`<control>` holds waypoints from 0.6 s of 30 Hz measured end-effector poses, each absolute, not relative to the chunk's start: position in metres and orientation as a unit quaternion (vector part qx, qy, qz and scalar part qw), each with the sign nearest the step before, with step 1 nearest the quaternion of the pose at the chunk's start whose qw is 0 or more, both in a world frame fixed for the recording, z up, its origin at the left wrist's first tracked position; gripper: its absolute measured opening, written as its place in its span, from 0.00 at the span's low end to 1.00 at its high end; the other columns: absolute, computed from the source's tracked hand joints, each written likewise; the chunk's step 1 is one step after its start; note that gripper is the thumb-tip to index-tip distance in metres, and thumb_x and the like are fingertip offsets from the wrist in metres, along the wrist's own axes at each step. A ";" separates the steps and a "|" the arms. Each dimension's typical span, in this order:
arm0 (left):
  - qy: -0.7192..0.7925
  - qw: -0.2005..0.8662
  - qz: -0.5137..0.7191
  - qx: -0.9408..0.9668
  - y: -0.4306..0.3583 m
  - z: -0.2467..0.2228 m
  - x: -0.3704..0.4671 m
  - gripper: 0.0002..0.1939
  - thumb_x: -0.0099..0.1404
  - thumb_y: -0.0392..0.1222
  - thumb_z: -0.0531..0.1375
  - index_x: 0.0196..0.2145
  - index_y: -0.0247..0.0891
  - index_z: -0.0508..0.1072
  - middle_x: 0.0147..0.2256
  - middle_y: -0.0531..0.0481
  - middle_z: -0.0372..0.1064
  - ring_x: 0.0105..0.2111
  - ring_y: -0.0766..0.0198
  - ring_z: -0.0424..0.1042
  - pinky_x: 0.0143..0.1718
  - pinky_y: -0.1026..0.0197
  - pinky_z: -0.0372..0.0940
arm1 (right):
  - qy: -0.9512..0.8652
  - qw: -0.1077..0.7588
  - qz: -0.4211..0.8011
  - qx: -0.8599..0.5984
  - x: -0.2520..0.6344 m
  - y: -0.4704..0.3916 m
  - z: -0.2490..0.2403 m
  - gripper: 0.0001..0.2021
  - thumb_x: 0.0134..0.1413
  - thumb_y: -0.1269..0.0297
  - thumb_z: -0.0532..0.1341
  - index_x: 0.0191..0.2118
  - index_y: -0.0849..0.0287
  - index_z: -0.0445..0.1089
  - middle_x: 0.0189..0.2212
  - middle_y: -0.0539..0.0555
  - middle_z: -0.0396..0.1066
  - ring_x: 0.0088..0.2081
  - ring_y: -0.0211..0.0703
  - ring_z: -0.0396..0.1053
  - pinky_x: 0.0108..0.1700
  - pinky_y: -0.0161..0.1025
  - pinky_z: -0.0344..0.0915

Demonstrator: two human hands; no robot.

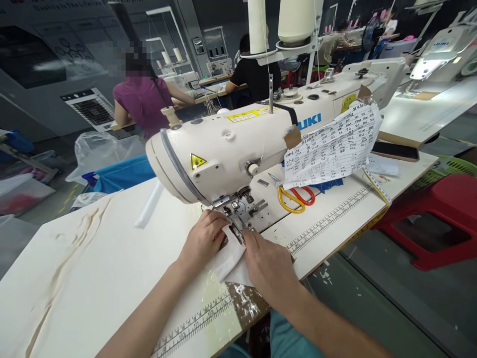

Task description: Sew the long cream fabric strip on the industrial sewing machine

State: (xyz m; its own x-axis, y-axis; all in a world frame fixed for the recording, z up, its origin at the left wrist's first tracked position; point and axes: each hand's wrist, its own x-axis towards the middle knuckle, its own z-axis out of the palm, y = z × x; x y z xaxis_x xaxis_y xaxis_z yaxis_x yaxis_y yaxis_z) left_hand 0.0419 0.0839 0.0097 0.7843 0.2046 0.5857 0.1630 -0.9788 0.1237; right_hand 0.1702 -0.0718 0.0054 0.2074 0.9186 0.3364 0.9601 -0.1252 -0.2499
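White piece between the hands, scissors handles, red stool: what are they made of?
White piece: likely fabric, matte; it folds softly, weave too fine to tell.
Scissors handles: probably plastic or plastic-coated, smooth; solid bright color, one yellow, one red.
Red stool: looks like molded plastic, low sheen; rounded edges, one uniform color.

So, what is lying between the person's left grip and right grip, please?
In the head view, white fabric lies between the left grip and the right grip, with metal parts of the sewing machine at its far end.
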 end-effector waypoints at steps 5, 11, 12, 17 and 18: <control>0.114 0.027 0.220 0.968 0.073 0.020 0.035 0.18 0.69 0.28 0.48 0.46 0.35 0.75 0.44 0.40 0.70 0.44 0.55 0.69 0.42 0.53 0.72 | -0.636 0.272 -0.014 -0.722 0.170 -0.113 0.001 0.13 0.63 0.76 0.55 0.51 0.62 0.65 0.34 0.54 0.76 0.30 0.46 0.77 0.27 0.37 0.67; 0.192 -0.026 0.183 0.964 0.047 0.019 0.044 0.16 0.68 0.29 0.49 0.45 0.31 0.75 0.48 0.37 0.68 0.47 0.49 0.66 0.44 0.48 0.74 | -0.642 0.326 0.036 -0.693 0.179 -0.158 -0.004 0.13 0.63 0.75 0.47 0.49 0.56 0.61 0.30 0.51 0.75 0.25 0.46 0.75 0.21 0.38 0.64; 0.209 -0.026 0.185 0.960 0.043 0.017 0.046 0.16 0.68 0.29 0.49 0.45 0.30 0.75 0.48 0.37 0.68 0.48 0.48 0.66 0.45 0.46 0.73 | -0.647 0.326 0.033 -0.689 0.180 -0.160 -0.004 0.13 0.63 0.75 0.46 0.48 0.56 0.61 0.29 0.50 0.74 0.24 0.45 0.75 0.21 0.38 0.64; 0.236 0.001 0.203 0.950 0.032 0.008 0.043 0.20 0.69 0.31 0.48 0.52 0.28 0.72 0.51 0.38 0.69 0.54 0.48 0.65 0.53 0.44 0.71 | -0.665 0.321 0.021 -0.674 0.186 -0.163 -0.004 0.14 0.66 0.75 0.45 0.52 0.56 0.60 0.34 0.52 0.75 0.27 0.44 0.76 0.23 0.36 0.66; 0.235 0.011 0.203 0.951 0.032 0.006 0.041 0.21 0.69 0.31 0.47 0.54 0.28 0.72 0.52 0.39 0.69 0.55 0.49 0.65 0.55 0.44 0.70 | -0.668 0.314 0.023 -0.675 0.187 -0.163 -0.004 0.15 0.67 0.74 0.45 0.54 0.56 0.60 0.36 0.53 0.76 0.29 0.44 0.77 0.24 0.36 0.68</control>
